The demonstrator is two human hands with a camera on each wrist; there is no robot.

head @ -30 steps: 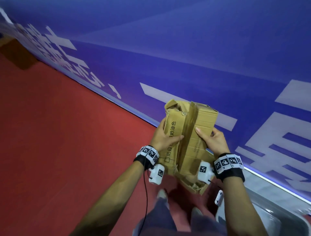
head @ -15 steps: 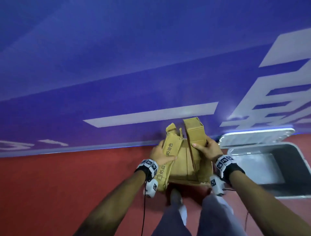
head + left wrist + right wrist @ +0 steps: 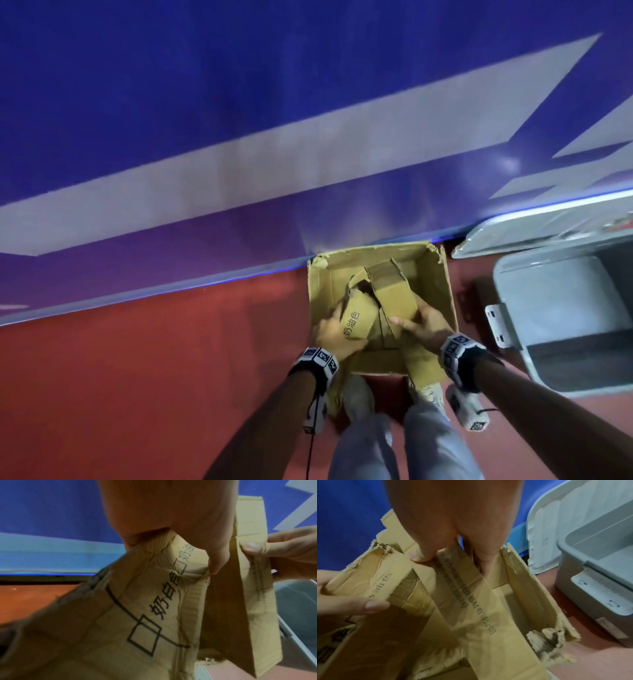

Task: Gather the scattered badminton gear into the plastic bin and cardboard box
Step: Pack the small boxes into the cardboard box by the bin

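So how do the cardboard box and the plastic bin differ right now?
The cardboard box is brown, creased and torn at its edges; the plastic bin is grey, smooth and intact. The left hand and right hand each grip a flap of the cardboard box, while nobody touches the plastic bin. The box has bent flaps; the bin's lid leans against the wall. Both stand open on the red floor, side by side.

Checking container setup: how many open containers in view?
2. Cardboard box on the red floor by the blue wall, both hands on its flaps: left hand, right hand. Grey bin right of it.
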